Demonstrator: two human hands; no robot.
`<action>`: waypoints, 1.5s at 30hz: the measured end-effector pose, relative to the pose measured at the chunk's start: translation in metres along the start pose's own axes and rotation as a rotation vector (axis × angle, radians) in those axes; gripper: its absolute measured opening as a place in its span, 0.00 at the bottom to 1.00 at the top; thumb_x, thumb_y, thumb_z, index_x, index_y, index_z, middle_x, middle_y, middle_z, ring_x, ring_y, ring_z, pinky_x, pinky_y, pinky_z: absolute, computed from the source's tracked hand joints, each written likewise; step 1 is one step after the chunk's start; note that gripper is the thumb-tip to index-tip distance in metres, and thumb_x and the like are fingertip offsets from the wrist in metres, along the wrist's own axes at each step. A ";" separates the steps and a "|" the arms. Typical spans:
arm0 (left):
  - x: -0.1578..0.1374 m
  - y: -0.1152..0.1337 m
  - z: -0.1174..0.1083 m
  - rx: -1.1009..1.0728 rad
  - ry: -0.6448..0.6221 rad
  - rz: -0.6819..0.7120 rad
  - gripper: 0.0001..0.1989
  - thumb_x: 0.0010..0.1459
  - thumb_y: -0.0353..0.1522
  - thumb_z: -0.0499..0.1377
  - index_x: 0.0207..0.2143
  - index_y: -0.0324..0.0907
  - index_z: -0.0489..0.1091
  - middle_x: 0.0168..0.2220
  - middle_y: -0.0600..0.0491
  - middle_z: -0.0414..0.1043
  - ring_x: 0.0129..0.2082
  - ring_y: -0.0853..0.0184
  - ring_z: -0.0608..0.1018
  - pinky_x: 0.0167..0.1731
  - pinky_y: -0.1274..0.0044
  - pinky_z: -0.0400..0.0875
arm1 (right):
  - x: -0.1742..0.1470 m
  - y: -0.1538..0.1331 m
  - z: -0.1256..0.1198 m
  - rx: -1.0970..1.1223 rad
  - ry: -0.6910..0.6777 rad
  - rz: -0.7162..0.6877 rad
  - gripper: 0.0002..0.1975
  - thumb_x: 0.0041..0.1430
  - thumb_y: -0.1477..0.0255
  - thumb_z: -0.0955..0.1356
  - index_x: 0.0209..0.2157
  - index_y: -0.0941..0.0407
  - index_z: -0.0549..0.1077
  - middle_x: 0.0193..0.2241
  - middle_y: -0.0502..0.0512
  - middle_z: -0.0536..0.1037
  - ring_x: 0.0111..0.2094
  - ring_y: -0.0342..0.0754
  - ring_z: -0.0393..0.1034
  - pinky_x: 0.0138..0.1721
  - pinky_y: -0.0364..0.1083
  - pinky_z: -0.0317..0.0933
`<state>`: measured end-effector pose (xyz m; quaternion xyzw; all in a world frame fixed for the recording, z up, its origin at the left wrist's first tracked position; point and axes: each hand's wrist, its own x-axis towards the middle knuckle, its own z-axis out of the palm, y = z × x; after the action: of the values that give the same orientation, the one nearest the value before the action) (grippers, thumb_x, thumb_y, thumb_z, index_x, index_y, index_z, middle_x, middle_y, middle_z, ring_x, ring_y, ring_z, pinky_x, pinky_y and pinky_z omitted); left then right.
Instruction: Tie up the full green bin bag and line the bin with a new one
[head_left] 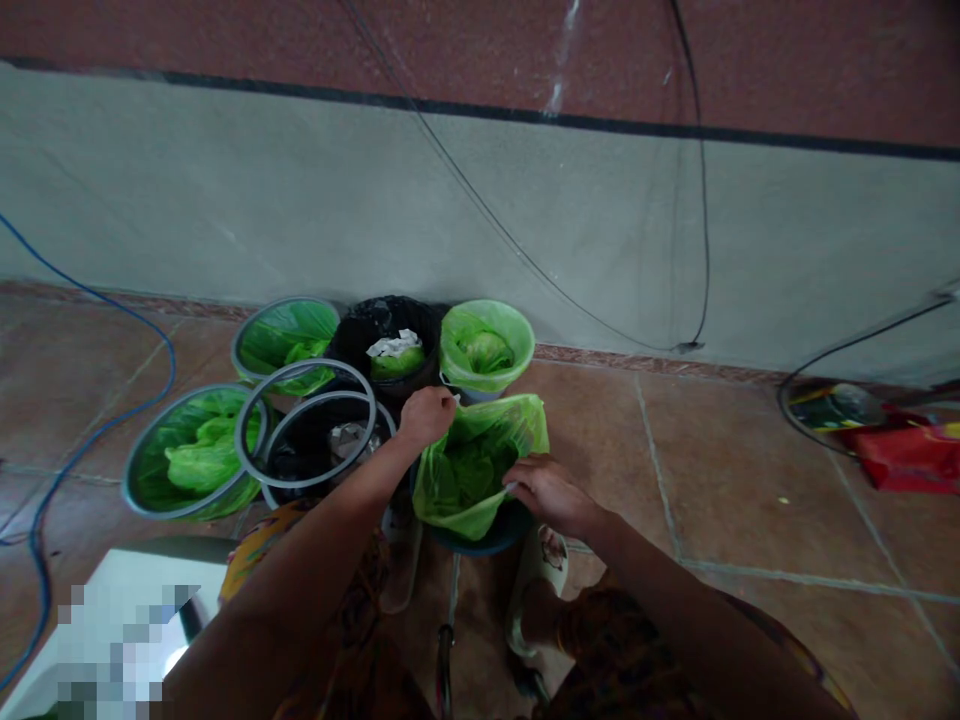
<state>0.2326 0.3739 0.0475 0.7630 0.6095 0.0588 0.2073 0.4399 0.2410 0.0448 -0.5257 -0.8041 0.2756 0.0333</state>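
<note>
- Wall [225, 200]: grey, with a dark red band above; thin black cables [697, 200] hang down it to the floor.
- Floor [750, 480]: brown tiles. A blue cable [161, 370] loops over it at the left; a red object [911, 455] lies at the far right, beside a coil of dark wire.
- Bins: 6 stand in a cluster against the wall, 3 at the back and 3 nearer the person.
- Back row: a grey-rimmed bin [285, 335] with a green liner, a black-lined bin [386, 340] holding white paper, and a bin with its green liner folded over the rim [487, 345].
- Front left: a wide bin [187, 450] with a green liner, and a black-lined bin [322, 450] with 2 grey rings [304, 425] resting on its top.
- Front bin [480, 535]: dark, directly before the person, just below the back row.
- Green bag [476, 460]: sits loose in the front bin, mouth open, standing above the rim.
- Left hand [426, 415]: closed in a fist on the bag's far left edge.
- Right hand [547, 492]: fingers pinching the bag's near right edge.
</note>
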 end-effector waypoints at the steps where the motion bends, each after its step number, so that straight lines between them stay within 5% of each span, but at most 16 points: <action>1: 0.001 0.000 0.000 -0.053 -0.007 0.012 0.15 0.59 0.31 0.52 0.33 0.40 0.80 0.36 0.47 0.80 0.37 0.63 0.79 0.39 0.76 0.68 | 0.000 -0.001 -0.003 0.012 0.024 -0.005 0.11 0.64 0.72 0.63 0.36 0.55 0.78 0.35 0.55 0.78 0.40 0.48 0.70 0.46 0.46 0.57; 5: 0.002 0.004 -0.001 -0.369 -0.011 0.075 0.14 0.57 0.33 0.53 0.27 0.39 0.77 0.27 0.52 0.77 0.30 0.67 0.76 0.34 0.78 0.66 | -0.001 -0.004 -0.008 0.121 0.160 -0.040 0.11 0.64 0.71 0.63 0.35 0.54 0.79 0.34 0.55 0.79 0.40 0.49 0.70 0.46 0.48 0.59; 10: -0.002 0.013 -0.012 -0.828 -0.089 0.146 0.13 0.56 0.35 0.54 0.26 0.38 0.73 0.25 0.54 0.74 0.27 0.69 0.73 0.30 0.79 0.66 | 0.003 -0.008 -0.008 0.610 0.420 0.078 0.13 0.64 0.63 0.65 0.39 0.53 0.79 0.34 0.52 0.80 0.34 0.45 0.73 0.37 0.43 0.64; 15: -0.007 0.020 -0.020 -0.917 -0.147 0.166 0.11 0.56 0.36 0.56 0.29 0.38 0.73 0.20 0.57 0.69 0.22 0.72 0.70 0.26 0.80 0.63 | 0.007 -0.017 -0.021 0.989 0.373 0.236 0.22 0.58 0.52 0.66 0.31 0.57 0.78 0.23 0.51 0.77 0.22 0.42 0.68 0.25 0.41 0.62; 19: -0.009 0.024 -0.025 -0.911 -0.233 0.246 0.12 0.57 0.37 0.56 0.30 0.38 0.72 0.20 0.58 0.66 0.20 0.74 0.67 0.23 0.81 0.60 | 0.000 -0.024 -0.041 1.143 0.351 0.146 0.22 0.57 0.51 0.67 0.34 0.56 0.79 0.22 0.52 0.76 0.22 0.42 0.68 0.27 0.42 0.63; 24: -0.015 0.032 -0.032 -0.872 -0.284 0.252 0.13 0.56 0.40 0.58 0.26 0.38 0.70 0.20 0.58 0.65 0.19 0.75 0.65 0.22 0.81 0.58 | 0.002 -0.021 -0.051 1.132 0.383 0.185 0.24 0.56 0.48 0.67 0.31 0.57 0.77 0.15 0.46 0.68 0.18 0.40 0.61 0.24 0.42 0.59; 28: -0.021 0.040 -0.045 -1.054 -0.364 0.365 0.17 0.56 0.43 0.60 0.30 0.37 0.72 0.23 0.56 0.69 0.21 0.75 0.66 0.24 0.81 0.60 | 0.012 -0.016 -0.044 1.117 0.398 0.185 0.23 0.59 0.50 0.65 0.36 0.57 0.75 0.14 0.44 0.66 0.17 0.40 0.59 0.23 0.41 0.56; 32: -0.027 0.052 -0.051 -1.172 -0.247 0.444 0.17 0.55 0.43 0.62 0.27 0.37 0.72 0.28 0.52 0.72 0.29 0.71 0.72 0.33 0.78 0.66 | 0.026 -0.016 -0.032 1.036 0.402 0.207 0.25 0.55 0.53 0.69 0.49 0.55 0.69 0.18 0.43 0.69 0.18 0.41 0.62 0.22 0.41 0.56; 36: -0.030 0.064 -0.043 -1.144 -0.207 0.537 0.14 0.54 0.41 0.64 0.29 0.38 0.75 0.40 0.47 0.76 0.39 0.66 0.76 0.43 0.75 0.68 | 0.038 -0.022 -0.022 0.910 0.268 0.120 0.17 0.57 0.55 0.67 0.31 0.56 0.70 0.18 0.46 0.70 0.19 0.40 0.62 0.23 0.41 0.55; 38: -0.027 0.064 -0.035 -1.090 -0.132 0.482 0.13 0.56 0.40 0.62 0.33 0.38 0.76 0.43 0.47 0.75 0.41 0.65 0.76 0.45 0.74 0.68 | 0.042 -0.024 -0.022 0.905 0.254 0.124 0.21 0.59 0.53 0.64 0.24 0.56 0.67 0.17 0.47 0.69 0.19 0.40 0.61 0.24 0.42 0.55; 41: -0.019 0.055 -0.019 -1.030 -0.028 0.303 0.16 0.61 0.41 0.55 0.43 0.40 0.73 0.43 0.48 0.76 0.41 0.65 0.75 0.45 0.73 0.69 | 0.040 -0.021 -0.027 0.970 0.260 0.126 0.21 0.62 0.54 0.61 0.26 0.56 0.69 0.16 0.46 0.67 0.19 0.41 0.61 0.26 0.42 0.56; 43: -0.017 0.047 -0.005 -1.022 -0.099 0.281 0.17 0.63 0.40 0.52 0.46 0.40 0.72 0.43 0.49 0.76 0.42 0.65 0.75 0.47 0.73 0.68 | 0.037 -0.017 -0.034 1.014 0.273 0.115 0.19 0.62 0.55 0.61 0.29 0.55 0.71 0.16 0.45 0.66 0.20 0.41 0.61 0.28 0.43 0.56; 45: -0.018 0.040 0.007 -0.998 -0.297 0.381 0.17 0.63 0.40 0.51 0.42 0.40 0.74 0.41 0.49 0.77 0.42 0.65 0.76 0.49 0.74 0.67 | 0.034 -0.014 -0.040 1.075 0.287 0.102 0.18 0.61 0.55 0.63 0.30 0.55 0.71 0.17 0.45 0.67 0.21 0.41 0.61 0.28 0.42 0.56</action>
<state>0.2671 0.3480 0.0594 0.6688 0.3232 0.2688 0.6132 0.4273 0.2824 0.0769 -0.5052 -0.5112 0.5738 0.3927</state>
